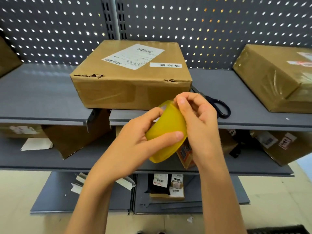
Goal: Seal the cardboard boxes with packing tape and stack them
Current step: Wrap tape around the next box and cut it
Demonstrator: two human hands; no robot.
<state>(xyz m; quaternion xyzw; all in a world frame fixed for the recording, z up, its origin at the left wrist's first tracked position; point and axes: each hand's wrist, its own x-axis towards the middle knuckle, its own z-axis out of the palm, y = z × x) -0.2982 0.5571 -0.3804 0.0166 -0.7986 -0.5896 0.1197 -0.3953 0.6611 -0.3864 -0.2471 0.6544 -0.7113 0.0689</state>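
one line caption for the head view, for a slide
Both hands grip a yellow tape roll before a labelled cardboard box.

Centre: yellow tape roll (166,132) gripped by left hand (135,144), thumb across its near side. Right hand (197,120) curled over roll's top edge, fingertips (180,100) picking at it. At 12 o'clock, labelled cardboard box (130,75) on grey shelf (42,95), torn along front edge. Black scissors (219,107) just right of box. Taped box (276,76) at 2 o'clock.
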